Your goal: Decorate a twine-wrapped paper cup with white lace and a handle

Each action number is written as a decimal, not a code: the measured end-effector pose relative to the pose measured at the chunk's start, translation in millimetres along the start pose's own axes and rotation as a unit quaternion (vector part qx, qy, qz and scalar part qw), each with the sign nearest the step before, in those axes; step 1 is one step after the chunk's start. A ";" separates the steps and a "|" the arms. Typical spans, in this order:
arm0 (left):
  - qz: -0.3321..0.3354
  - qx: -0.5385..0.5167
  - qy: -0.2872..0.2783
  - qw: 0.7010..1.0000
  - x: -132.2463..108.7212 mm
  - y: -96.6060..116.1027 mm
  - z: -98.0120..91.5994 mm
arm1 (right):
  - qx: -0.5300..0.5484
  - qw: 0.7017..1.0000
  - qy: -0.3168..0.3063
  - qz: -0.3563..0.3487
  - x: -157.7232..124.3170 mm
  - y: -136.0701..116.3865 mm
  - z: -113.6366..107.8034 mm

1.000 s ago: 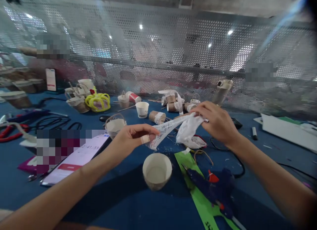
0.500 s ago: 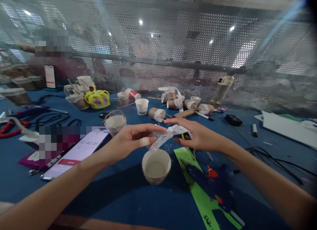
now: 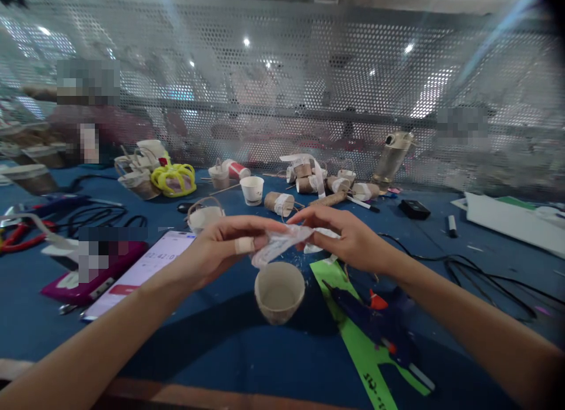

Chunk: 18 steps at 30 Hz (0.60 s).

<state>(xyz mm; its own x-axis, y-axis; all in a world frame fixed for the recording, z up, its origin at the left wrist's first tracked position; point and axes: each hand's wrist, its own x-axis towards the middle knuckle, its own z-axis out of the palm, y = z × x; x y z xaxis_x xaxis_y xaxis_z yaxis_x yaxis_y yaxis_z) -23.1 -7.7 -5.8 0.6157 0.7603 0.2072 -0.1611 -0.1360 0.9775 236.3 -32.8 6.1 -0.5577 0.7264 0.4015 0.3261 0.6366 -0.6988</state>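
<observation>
Although the head view had shown the white film stretched wide, it now hung crumpled near the cup, seemingly gathered: left hand pinching it, right hand's half-curled fingers against it, grip unclear.

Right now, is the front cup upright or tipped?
Upright: the cup stands on the blue table, its round rim facing up and its inside showing from above.

Right of the cup, the glue gun overlies a sheet.
</observation>
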 end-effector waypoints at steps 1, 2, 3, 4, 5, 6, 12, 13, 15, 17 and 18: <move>-0.010 -0.030 0.038 0.999 1.7 -0.7 -0.9 | 0.007 1.000 0.009 0.020 0.3 1.5 -2.1; -0.026 -0.050 0.071 0.996 3.5 -1.2 -1.9 | 0.009 0.999 0.016 0.038 0.5 3.8 -4.4; -0.041 -0.059 0.100 0.992 5.3 -1.7 -2.9 | 0.005 0.998 0.025 0.052 0.8 6.5 -6.5; -0.053 -0.056 0.123 0.989 7.0 -2.3 -3.8 | -0.005 0.997 0.038 0.062 1.1 9.3 -8.2; -0.060 -0.037 0.140 0.988 8.4 -3.0 -4.7 | -0.018 0.996 0.055 0.066 1.5 11.8 -9.2; -0.057 -0.001 0.150 0.987 9.4 -3.9 -5.3 | -0.031 0.995 0.072 0.066 1.9 13.7 -9.4; 0.100 0.318 0.112 0.936 6.6 -6.4 0.5 | -0.084 0.991 0.083 0.068 2.8 8.6 4.2; 0.107 0.335 0.095 0.931 5.3 -5.4 3.1 | -0.087 0.991 0.075 0.072 2.2 6.3 7.3; 0.101 0.348 0.065 0.930 3.1 -2.8 9.1 | -0.095 0.991 0.062 0.076 0.7 1.5 13.0; 0.093 0.359 0.036 0.928 1.9 -0.5 15.4 | -0.112 0.989 0.061 0.074 -0.4 -3.1 17.5; 0.092 0.367 0.024 0.925 1.6 0.3 18.4 | -0.122 0.988 0.065 0.071 -0.7 -5.2 19.3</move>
<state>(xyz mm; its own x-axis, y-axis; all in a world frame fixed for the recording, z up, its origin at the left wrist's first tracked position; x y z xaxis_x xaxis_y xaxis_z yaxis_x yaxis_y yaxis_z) -8.0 -18.2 -4.5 0.5923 0.7060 0.3884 0.3178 -0.6476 0.6926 220.3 -41.5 -2.0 -0.3959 0.8298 0.3933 0.5769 0.5580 -0.5965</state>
